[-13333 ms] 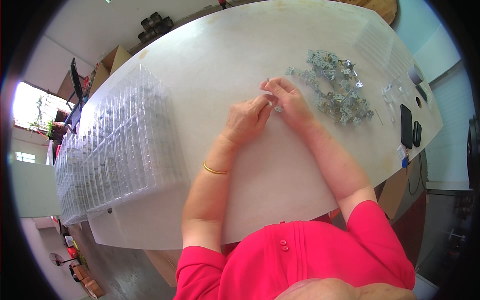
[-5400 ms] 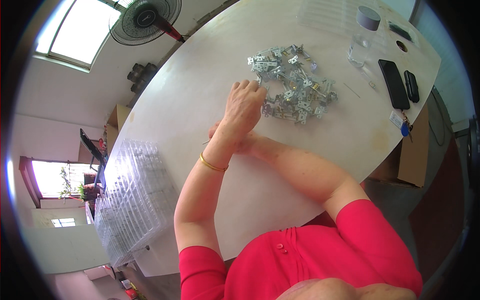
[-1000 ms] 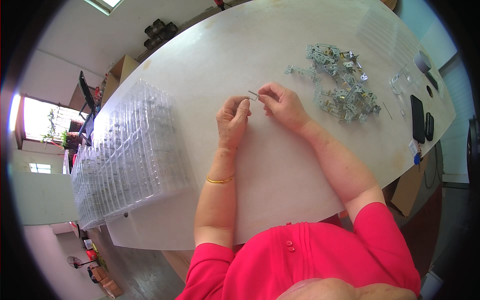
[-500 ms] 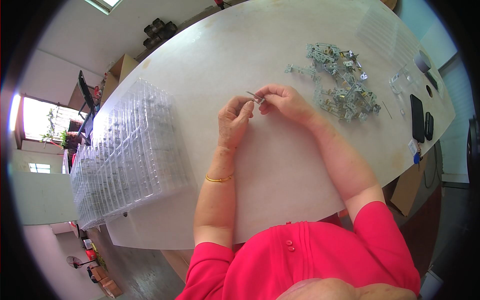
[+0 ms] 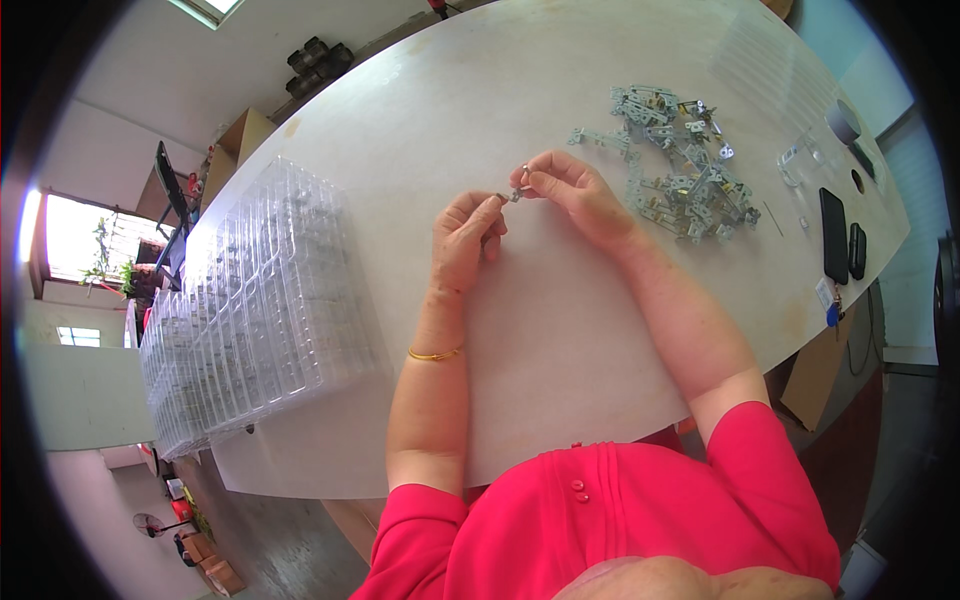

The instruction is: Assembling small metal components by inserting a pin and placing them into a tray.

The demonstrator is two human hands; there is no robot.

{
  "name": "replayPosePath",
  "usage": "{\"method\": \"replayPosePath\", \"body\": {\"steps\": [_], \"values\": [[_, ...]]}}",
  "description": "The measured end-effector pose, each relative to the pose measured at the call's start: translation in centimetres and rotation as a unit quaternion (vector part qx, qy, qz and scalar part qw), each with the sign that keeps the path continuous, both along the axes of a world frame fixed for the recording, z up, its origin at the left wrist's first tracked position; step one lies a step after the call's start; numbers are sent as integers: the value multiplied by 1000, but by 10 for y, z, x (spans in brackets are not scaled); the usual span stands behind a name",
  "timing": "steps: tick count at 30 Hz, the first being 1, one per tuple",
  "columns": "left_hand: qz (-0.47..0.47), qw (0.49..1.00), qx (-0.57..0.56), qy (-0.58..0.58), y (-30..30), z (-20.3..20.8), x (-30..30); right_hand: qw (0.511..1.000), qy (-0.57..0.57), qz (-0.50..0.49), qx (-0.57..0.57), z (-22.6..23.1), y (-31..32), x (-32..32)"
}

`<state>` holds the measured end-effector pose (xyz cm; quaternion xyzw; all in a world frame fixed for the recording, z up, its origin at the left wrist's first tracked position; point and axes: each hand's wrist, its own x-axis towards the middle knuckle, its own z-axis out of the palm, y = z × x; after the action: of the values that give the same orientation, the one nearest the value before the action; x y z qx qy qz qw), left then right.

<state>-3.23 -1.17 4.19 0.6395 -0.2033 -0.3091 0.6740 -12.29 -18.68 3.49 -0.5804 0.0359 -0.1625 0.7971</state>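
Note:
Over the middle of the table, my left hand (image 5: 467, 238) and my right hand (image 5: 577, 195) meet fingertip to fingertip. Between them is a small metal part (image 5: 515, 195), mostly covered by the fingers. My left thumb and forefinger pinch its near end. My right thumb and forefinger close on the other side, where a shiny bit shows; whether it is one piece or two, I cannot tell. Just beyond my right hand lies a loose heap of grey metal brackets (image 5: 690, 185), some with brass-coloured bits.
Stacked clear plastic trays (image 5: 290, 290) with many compartments stand on the left of the white table (image 5: 450, 120). To the right lie a thin rod (image 5: 774, 218), a black phone (image 5: 834, 237), a dark case (image 5: 857, 252), a clear container (image 5: 795, 165) and a grey roll (image 5: 843, 122).
My right hand has shifted slightly up and its fingers have turned. A thin straight piece that stuck out past the fingertips no longer shows. My left hand has tilted a little, its lower fingers now curled.

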Motion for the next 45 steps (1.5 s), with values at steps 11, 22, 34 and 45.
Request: {"method": "replayPosePath", "body": {"steps": [11, 22, 34, 45], "values": [[-11, 1000, 8, 11, 4, -2, 9, 995, -62, 16, -81, -3, 9, 1], [-112, 965, -198, 127, 6, -19, 22, 987, -18, -72, 142, -9, 10, 8], [9, 988, -151, -43, -5, -18, 7, 985, 27, -59, 159, -11, 12, 9], [68, 992, -87, -66, -1, -16, 4, 997, 26, -58, -43, 3, 26, 2]]}}
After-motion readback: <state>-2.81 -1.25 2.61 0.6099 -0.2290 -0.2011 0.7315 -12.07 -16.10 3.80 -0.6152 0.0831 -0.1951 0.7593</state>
